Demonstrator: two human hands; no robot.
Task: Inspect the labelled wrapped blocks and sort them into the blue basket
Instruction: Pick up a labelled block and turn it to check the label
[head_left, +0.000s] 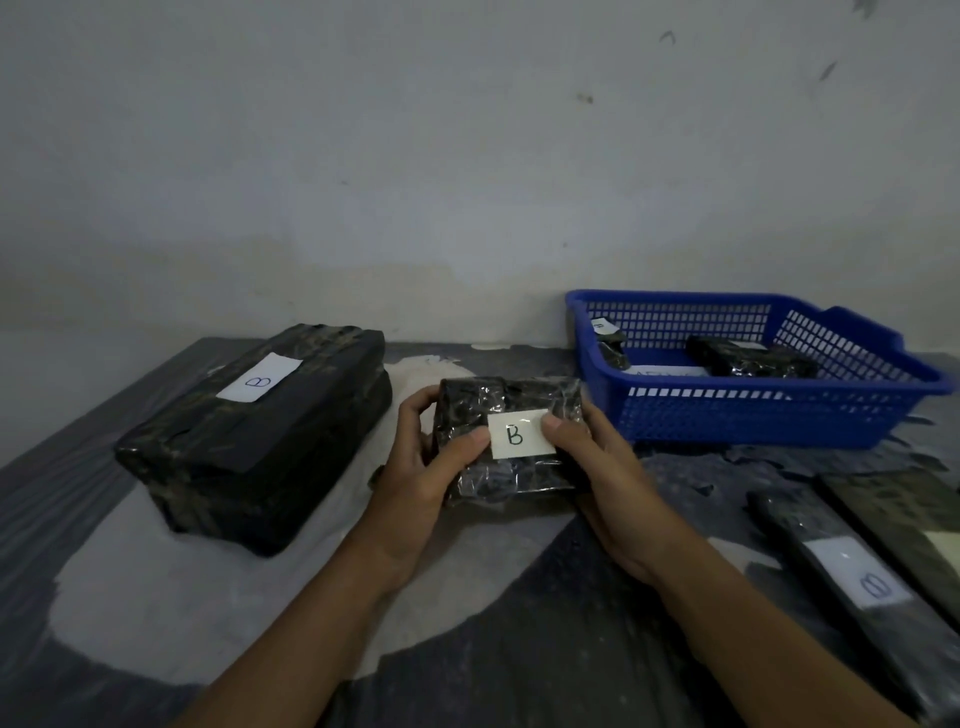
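A small black wrapped block (506, 410) with a white label marked B is held in both hands at the centre of the table. My left hand (423, 467) grips its left side, thumb beside the label. My right hand (597, 467) grips its right side, thumb on the label's right edge. The blue basket (753, 415) stands to the right at the back, close to the held block. Inside the basket lie a black wrapped block (748, 358) and a smaller labelled one (610, 343) leaning at its left wall.
A large black wrapped block (254, 436) labelled B sits on the left of the table. Long flat wrapped pieces (852, 571) with a white label lie at the right edge. The table is covered with dark plastic sheeting (519, 649); a wall rises just behind.
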